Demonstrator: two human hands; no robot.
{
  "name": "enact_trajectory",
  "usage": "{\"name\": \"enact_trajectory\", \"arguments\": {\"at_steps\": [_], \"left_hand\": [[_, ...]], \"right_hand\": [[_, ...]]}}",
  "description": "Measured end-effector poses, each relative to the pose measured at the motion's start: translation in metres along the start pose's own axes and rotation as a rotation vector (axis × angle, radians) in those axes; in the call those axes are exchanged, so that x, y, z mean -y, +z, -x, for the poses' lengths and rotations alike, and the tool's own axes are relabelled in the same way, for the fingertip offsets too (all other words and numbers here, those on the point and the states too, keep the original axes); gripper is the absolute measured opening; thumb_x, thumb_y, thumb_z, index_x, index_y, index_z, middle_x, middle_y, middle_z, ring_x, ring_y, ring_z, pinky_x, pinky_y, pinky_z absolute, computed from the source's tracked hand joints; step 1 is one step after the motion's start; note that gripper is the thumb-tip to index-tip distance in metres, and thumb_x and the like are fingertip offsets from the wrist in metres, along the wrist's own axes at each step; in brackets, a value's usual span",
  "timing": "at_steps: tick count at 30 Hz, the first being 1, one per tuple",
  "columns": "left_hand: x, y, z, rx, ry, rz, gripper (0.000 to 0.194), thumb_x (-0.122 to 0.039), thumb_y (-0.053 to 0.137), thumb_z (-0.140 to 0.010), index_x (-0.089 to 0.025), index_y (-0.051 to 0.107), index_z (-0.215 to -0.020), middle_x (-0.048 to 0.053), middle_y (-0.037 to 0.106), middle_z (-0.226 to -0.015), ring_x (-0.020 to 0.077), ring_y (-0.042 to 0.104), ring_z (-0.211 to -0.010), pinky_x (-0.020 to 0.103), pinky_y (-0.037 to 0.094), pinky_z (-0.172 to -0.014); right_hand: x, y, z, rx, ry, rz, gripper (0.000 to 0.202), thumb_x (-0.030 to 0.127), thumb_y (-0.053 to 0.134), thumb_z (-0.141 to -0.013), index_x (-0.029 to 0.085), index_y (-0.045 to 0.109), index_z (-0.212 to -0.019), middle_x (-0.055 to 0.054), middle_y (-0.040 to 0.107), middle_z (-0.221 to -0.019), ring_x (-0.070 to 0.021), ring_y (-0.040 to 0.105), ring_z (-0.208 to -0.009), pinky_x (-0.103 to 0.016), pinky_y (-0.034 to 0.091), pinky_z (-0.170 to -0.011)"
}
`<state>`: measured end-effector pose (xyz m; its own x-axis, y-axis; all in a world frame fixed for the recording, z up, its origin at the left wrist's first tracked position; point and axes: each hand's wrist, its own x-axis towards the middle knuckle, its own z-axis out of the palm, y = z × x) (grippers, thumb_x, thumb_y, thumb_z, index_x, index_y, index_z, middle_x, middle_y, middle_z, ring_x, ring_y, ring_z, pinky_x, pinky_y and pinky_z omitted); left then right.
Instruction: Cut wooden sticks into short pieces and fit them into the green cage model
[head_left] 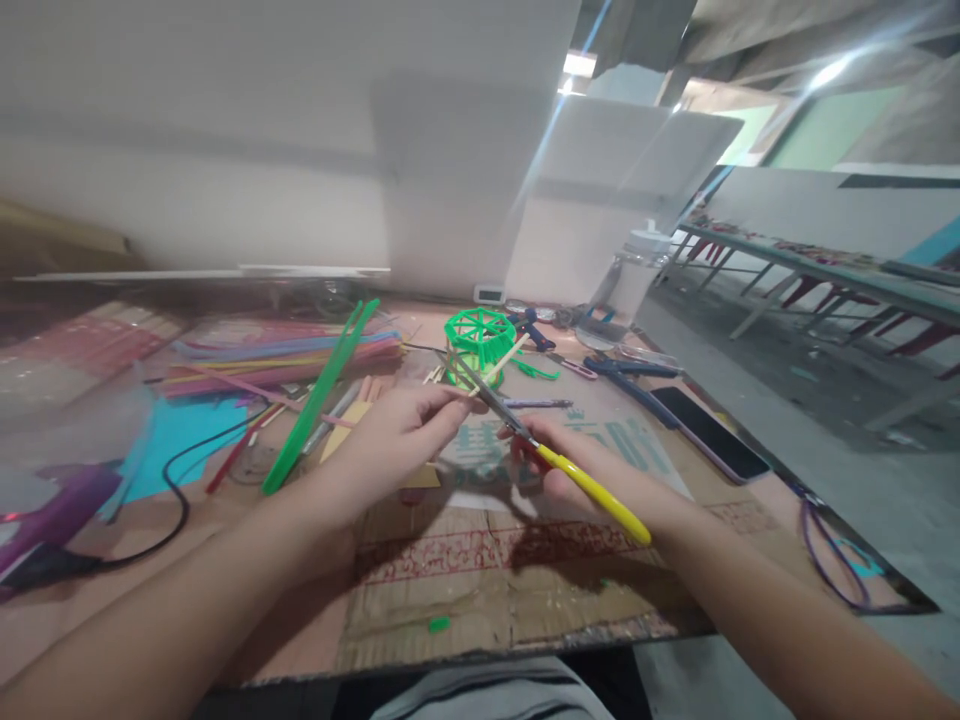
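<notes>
In the head view my left hand (409,430) pinches a thin pale wooden stick (511,358) that slants up to the right. My right hand (566,455) grips a pair of scissors (592,490) with yellow handles. Their metal blades point away to the upper left and cross the stick close to my left fingertips; I cannot tell whether they touch it. Just behind the blades stands a bright green lattice piece (481,328), like a small cage with a spoked top, partly hidden by the stick and blades.
Long green strips (319,400) and a bundle of coloured strips (292,350) lie left, near blue paper (169,450) and a purple glue gun (67,510) with a black cord. On the right are a phone (709,430), a dark blue tool (634,390) and a water bottle (622,285).
</notes>
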<state>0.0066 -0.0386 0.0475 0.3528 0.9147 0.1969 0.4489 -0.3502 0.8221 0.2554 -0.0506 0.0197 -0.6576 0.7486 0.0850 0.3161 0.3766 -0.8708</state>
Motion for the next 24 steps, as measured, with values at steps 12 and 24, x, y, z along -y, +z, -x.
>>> {"name": "enact_trajectory", "arguments": {"at_steps": [12,24], "left_hand": [[0.000,-0.002,0.002,0.029,-0.034,0.030,0.039,-0.041,0.047,-0.089,-0.018,0.077,-0.099,-0.005,0.044,-0.050,0.0114,0.039,-0.045,0.023,0.026,-0.044],[0.000,-0.002,-0.001,0.087,-0.077,0.107,0.039,-0.040,0.047,-0.091,-0.014,0.073,-0.103,-0.006,0.044,-0.050,0.0100,0.040,-0.046,0.020,0.029,-0.044]], "right_hand": [[0.008,0.004,-0.003,-0.011,0.038,0.004,0.076,0.077,0.052,-0.083,0.018,0.048,-0.131,-0.007,0.056,-0.103,-0.0196,0.052,-0.087,-0.030,0.045,-0.078],[0.016,0.004,-0.005,-0.013,-0.009,0.027,0.080,0.079,0.048,-0.085,0.015,0.048,-0.131,-0.009,0.059,-0.106,-0.0204,0.053,-0.090,-0.031,0.045,-0.081]]}}
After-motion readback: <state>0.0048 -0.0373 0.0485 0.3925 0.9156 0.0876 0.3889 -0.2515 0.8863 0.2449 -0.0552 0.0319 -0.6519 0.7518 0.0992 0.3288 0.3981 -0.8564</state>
